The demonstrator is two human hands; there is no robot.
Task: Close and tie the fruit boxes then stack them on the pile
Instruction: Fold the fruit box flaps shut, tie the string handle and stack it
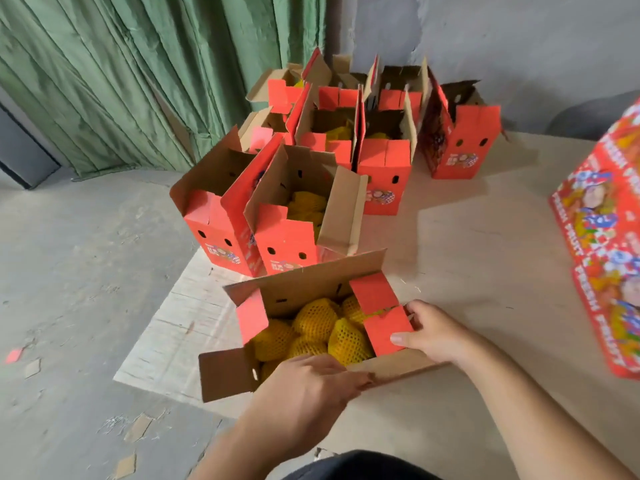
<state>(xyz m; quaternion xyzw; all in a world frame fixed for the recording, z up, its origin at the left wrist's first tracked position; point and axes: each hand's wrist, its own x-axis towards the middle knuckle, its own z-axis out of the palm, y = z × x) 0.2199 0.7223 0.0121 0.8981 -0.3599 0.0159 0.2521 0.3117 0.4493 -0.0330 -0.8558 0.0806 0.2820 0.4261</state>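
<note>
An open red fruit box (298, 289) stands on the floor right in front of me, all of its flaps up or out. Inside lie several fruits (322, 332) wrapped in yellow foam net. My right hand (429, 332) grips the red end flap (386, 329) on the box's right side, thumb on its face. My left hand (311, 386) rests on the near long flap (398, 367), fingers lying over its edge. Behind it stand several more open red boxes (284, 233) with their flaps up.
A stack of closed printed boxes (602, 251) rises at the right edge. The boxes sit on pale boards (485, 237) over a concrete floor (69, 271). A green curtain (138, 81) hangs behind at the left, a grey wall at the back right. Cardboard scraps (33, 367) lie on the left.
</note>
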